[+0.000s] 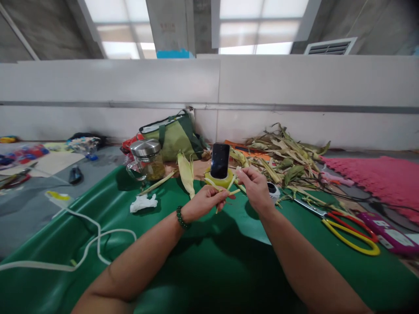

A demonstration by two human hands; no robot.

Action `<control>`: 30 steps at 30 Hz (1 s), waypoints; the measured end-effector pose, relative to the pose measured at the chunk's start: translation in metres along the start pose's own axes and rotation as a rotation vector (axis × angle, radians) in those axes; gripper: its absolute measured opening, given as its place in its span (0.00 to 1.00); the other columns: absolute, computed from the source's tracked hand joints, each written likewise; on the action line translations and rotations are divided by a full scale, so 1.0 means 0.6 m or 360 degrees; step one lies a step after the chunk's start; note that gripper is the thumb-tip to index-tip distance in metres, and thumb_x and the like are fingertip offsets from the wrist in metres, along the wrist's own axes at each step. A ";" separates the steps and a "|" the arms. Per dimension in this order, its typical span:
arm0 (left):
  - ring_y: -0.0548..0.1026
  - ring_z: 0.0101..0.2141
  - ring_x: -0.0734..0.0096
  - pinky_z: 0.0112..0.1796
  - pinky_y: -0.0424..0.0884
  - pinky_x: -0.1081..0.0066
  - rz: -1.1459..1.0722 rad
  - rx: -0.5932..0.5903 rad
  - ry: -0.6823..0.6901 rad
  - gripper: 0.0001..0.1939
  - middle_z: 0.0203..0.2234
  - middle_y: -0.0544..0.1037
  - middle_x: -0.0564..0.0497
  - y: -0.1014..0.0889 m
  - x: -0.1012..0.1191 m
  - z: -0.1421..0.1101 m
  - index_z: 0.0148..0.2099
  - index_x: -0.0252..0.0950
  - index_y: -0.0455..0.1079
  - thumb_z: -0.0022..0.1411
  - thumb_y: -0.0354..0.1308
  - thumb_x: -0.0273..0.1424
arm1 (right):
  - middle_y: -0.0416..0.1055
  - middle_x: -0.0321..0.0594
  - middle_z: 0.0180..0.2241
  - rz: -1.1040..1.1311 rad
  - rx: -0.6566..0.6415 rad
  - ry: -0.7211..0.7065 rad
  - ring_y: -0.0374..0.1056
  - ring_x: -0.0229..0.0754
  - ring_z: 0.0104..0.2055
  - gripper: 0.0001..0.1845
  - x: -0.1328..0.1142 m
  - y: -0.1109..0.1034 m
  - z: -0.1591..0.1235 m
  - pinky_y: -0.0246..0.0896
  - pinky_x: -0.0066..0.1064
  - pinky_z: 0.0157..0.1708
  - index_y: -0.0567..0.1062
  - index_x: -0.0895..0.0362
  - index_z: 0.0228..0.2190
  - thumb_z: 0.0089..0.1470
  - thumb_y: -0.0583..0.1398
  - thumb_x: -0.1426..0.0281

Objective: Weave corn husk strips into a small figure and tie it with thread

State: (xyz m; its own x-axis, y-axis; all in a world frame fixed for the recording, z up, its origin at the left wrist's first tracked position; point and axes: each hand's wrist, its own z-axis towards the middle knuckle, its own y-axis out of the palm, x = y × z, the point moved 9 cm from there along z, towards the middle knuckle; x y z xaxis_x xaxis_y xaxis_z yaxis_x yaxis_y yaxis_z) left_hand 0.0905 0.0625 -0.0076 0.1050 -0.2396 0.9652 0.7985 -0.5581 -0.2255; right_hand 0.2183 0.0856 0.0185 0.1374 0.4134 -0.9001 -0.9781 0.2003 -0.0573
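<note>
My left hand [207,199], below a green bead bracelet [182,218], pinches several narrow pale strips of corn husk [234,192] that cross and stick out at different angles. To its right, my right hand [257,187] is raised with thumb and fingers pinched on a small pale piece that looks like corn husk [240,170]. Just beyond the hands a black phone [220,159] stands upright in a yellow-green holder [218,179]. A whole corn husk [186,174] lies left of the phone.
A lidded glass jar [147,163] and a green bag [176,137] stand at back left. Crumpled tissue [143,203] and white cord [98,235] lie on the green mat [203,279]. Dried husks [288,152] are heaped at back right, behind large scissors [340,226] with red and yellow handles.
</note>
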 end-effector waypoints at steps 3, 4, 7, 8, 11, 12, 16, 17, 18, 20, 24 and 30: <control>0.70 0.22 0.75 0.27 0.66 0.75 -0.0239 0.0057 -0.0057 0.24 0.18 0.73 0.52 -0.011 -0.007 0.001 0.28 0.32 0.73 0.52 0.59 0.52 | 0.59 0.31 0.18 -0.0043 -0.0061 -0.0046 0.56 0.33 0.20 0.19 -0.011 0.000 0.003 0.52 0.26 0.20 0.68 0.56 0.22 0.50 0.57 0.53; 0.70 0.23 0.75 0.27 0.67 0.74 -0.0310 0.0105 -0.0068 0.24 0.19 0.73 0.52 -0.017 -0.009 0.001 0.32 0.32 0.74 0.51 0.60 0.51 | 0.61 0.32 0.18 -0.0063 -0.0173 -0.0045 0.56 0.33 0.20 0.20 -0.014 0.010 0.001 0.52 0.26 0.20 0.68 0.56 0.22 0.51 0.56 0.52; 0.70 0.23 0.74 0.28 0.68 0.74 -0.0356 0.0208 -0.0061 0.21 0.18 0.73 0.52 -0.029 -0.010 0.001 0.30 0.32 0.74 0.52 0.61 0.48 | 0.62 0.33 0.17 -0.0196 -0.0471 -0.0082 0.56 0.33 0.19 0.21 -0.025 0.040 -0.014 0.51 0.26 0.19 0.69 0.57 0.20 0.50 0.57 0.53; 0.70 0.23 0.74 0.28 0.68 0.74 -0.0316 0.0211 -0.0052 0.20 0.18 0.73 0.52 -0.030 -0.008 0.001 0.27 0.32 0.73 0.52 0.61 0.47 | 0.62 0.32 0.16 -0.0244 -0.0482 -0.0124 0.55 0.33 0.19 0.19 -0.031 0.043 -0.018 0.50 0.26 0.19 0.69 0.57 0.19 0.49 0.59 0.55; 0.69 0.22 0.76 0.27 0.65 0.74 -0.0178 0.0231 -0.0003 0.20 0.16 0.72 0.52 -0.031 0.000 0.000 0.22 0.33 0.71 0.54 0.60 0.45 | 0.60 0.31 0.15 -0.0262 -0.0385 -0.0206 0.53 0.32 0.19 0.14 -0.041 0.044 -0.027 0.48 0.25 0.19 0.70 0.57 0.17 0.47 0.61 0.63; 0.68 0.21 0.76 0.26 0.64 0.75 -0.0147 0.0251 0.0008 0.19 0.15 0.72 0.53 -0.032 0.003 0.000 0.24 0.33 0.72 0.54 0.60 0.45 | 0.61 0.31 0.15 -0.0231 -0.0359 -0.0200 0.53 0.31 0.18 0.13 -0.041 0.043 -0.030 0.47 0.25 0.18 0.70 0.57 0.17 0.47 0.60 0.64; 0.66 0.19 0.77 0.24 0.61 0.75 -0.0121 0.0302 -0.0020 0.17 0.14 0.71 0.54 -0.033 0.004 -0.005 0.30 0.32 0.76 0.54 0.60 0.43 | 0.60 0.31 0.15 -0.0095 -0.0079 -0.0116 0.53 0.31 0.18 0.14 -0.026 0.018 -0.025 0.48 0.25 0.18 0.68 0.57 0.16 0.47 0.60 0.64; 0.66 0.19 0.77 0.24 0.61 0.75 -0.0129 0.0304 -0.0030 0.17 0.15 0.72 0.53 -0.032 0.003 -0.006 0.30 0.33 0.77 0.54 0.61 0.43 | 0.60 0.31 0.14 -0.0051 -0.0010 -0.0079 0.53 0.31 0.17 0.14 -0.019 0.010 -0.022 0.48 0.26 0.18 0.68 0.57 0.16 0.47 0.60 0.63; 0.67 0.20 0.77 0.24 0.62 0.75 -0.0148 0.0307 -0.0038 0.17 0.15 0.72 0.53 -0.032 0.003 -0.007 0.29 0.33 0.77 0.54 0.61 0.43 | 0.60 0.31 0.14 -0.0008 0.0027 -0.0038 0.52 0.31 0.17 0.14 -0.011 0.005 -0.018 0.48 0.26 0.18 0.67 0.57 0.16 0.46 0.60 0.63; 0.69 0.21 0.76 0.26 0.65 0.74 -0.0223 0.0319 -0.0053 0.18 0.17 0.74 0.52 -0.032 0.000 -0.008 0.29 0.33 0.77 0.52 0.63 0.45 | 0.60 0.31 0.14 0.0057 -0.0021 0.0046 0.52 0.31 0.16 0.15 0.004 0.008 -0.010 0.47 0.26 0.17 0.67 0.56 0.16 0.46 0.61 0.61; 0.76 0.28 0.67 0.33 0.72 0.69 -0.0510 0.0442 -0.0115 0.22 0.23 0.79 0.48 -0.042 -0.017 -0.007 0.35 0.33 0.78 0.48 0.65 0.48 | 0.62 0.32 0.16 0.0045 -0.0226 0.0098 0.55 0.32 0.17 0.20 0.012 0.025 -0.005 0.51 0.26 0.19 0.67 0.56 0.18 0.49 0.59 0.54; 0.77 0.42 0.60 0.46 0.70 0.64 -0.0599 0.0695 -0.0004 0.17 0.36 0.82 0.46 -0.069 -0.022 -0.007 0.35 0.34 0.79 0.47 0.66 0.41 | 0.67 0.35 0.18 -0.0592 -0.0581 -0.0193 0.60 0.35 0.22 0.21 -0.013 0.069 -0.040 0.51 0.27 0.23 0.73 0.57 0.19 0.54 0.57 0.56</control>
State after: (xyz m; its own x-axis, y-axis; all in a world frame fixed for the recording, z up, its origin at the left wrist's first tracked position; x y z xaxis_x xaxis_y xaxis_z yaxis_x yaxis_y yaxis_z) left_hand 0.0535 0.0852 -0.0115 -0.2327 -0.0860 0.9687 0.9518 -0.2246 0.2087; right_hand 0.1732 0.0694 0.0125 0.4810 0.4773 -0.7354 -0.8478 0.0397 -0.5288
